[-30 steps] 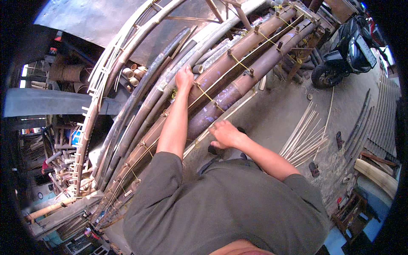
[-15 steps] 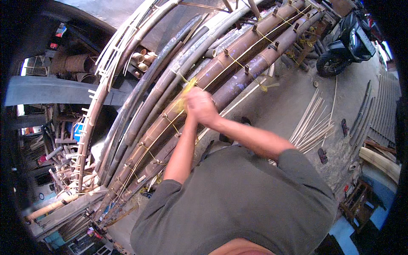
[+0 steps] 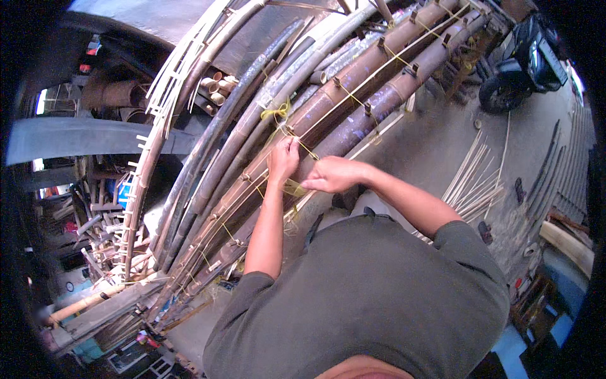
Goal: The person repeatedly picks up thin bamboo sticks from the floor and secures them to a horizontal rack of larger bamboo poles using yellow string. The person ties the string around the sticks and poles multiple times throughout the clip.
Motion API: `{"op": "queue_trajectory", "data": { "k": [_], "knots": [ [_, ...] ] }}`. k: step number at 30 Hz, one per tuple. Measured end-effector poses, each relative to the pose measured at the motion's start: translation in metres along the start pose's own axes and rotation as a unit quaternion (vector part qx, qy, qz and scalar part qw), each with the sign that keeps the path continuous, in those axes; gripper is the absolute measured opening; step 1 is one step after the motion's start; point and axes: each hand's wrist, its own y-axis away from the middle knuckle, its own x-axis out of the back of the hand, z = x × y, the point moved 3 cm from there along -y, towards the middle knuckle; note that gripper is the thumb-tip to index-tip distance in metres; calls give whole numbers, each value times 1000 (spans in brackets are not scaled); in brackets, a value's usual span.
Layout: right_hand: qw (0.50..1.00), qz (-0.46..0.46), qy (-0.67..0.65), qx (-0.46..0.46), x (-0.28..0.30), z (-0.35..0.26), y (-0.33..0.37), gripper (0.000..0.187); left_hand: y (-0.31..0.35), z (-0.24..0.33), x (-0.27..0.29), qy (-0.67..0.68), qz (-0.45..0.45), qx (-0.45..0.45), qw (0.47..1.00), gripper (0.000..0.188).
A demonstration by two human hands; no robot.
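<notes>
Two long brown bamboo poles (image 3: 353, 123) lie side by side in front of me, running from lower left to upper right, with short pegs along them and yellow twine (image 3: 303, 145) strung between the pegs. My left hand (image 3: 283, 159) is closed over the nearer stretch of the larger pole. Just to its right, my right hand (image 3: 336, 175) is closed too, thumb pointing left. Yellow twine runs from a peg to the right hand, and a loose yellow stretch hangs between both hands. Further up, a yellow twine bow (image 3: 276, 112) sits beside the poles. What the left fingers grip is partly hidden.
More curved bamboo poles (image 3: 237, 136) lie beyond on the left, near a slatted bamboo frame (image 3: 142, 167). Thin bamboo sticks (image 3: 470, 183) are spread on the floor at right. A motorbike (image 3: 524, 72) stands at the upper right. Cut pieces (image 3: 107, 221) are heaped at left.
My hands, earlier clasped together over the yellow twine, have come apart. The right hand has moved right and down; the left has shifted slightly. The yellow bow now shows.
</notes>
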Motion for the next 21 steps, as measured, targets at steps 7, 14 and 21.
{"op": "queue_trajectory", "data": {
  "k": [7,14,21],
  "knots": [
    [883,306,-332,126,101,-63,-25,41,-3,-17,-6,66,-62,-6,996,33],
    [999,-29,23,-31,-90,31,59,40,-2,1,-5,51,31,22,998,27],
    [823,127,-551,-48,-36,53,81,34,-55,47,65,233,147,-72,959,28]
  ]
}}
